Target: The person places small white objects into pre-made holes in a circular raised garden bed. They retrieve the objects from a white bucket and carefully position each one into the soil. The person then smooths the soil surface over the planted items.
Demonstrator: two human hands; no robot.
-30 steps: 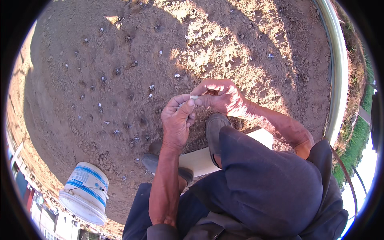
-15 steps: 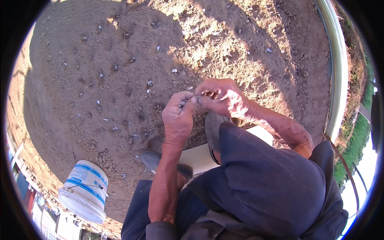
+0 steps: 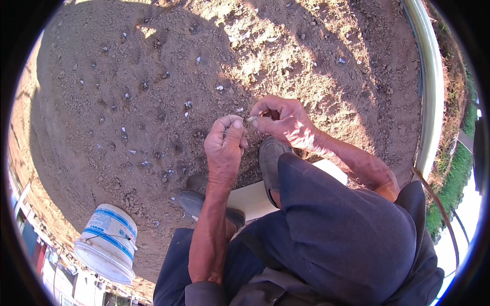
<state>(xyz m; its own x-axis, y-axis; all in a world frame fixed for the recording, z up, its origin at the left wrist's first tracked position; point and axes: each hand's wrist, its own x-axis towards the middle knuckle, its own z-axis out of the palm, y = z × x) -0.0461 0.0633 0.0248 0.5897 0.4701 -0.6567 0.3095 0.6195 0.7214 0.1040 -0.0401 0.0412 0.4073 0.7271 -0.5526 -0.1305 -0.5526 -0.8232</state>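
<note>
Trousers of dark blue cloth (image 3: 347, 239) fill the near field, the person crouched with dark grey shoes (image 3: 270, 163) planted on a pale flat board (image 3: 255, 199) laid over the soil. To the near left stands a white plastic bucket with blue bands (image 3: 107, 245), well apart from both hands. Above the knees, the left hand (image 3: 224, 150) is raised with fingers curled and pressed together, thumb against forefinger; whether it holds anything cannot be told. The right hand (image 3: 283, 122) is just beside it, thumb and forefinger pinching a small pale clove-like piece (image 3: 252, 119), the remaining fingers curled over the palm. Beyond the hands lies a bed of dry brown tilled soil (image 3: 153, 66), dotted with shallow dimples in rough rows, many carrying small white pieces (image 3: 188, 104) set in them. Judged from this, much of the left and middle ground is already planted, while the sunlit far-right portion shows few orderly dimples and appears outstanding. A pale curved pipe (image 3: 434, 92) bounds the bed on the right, grass beyond.
</note>
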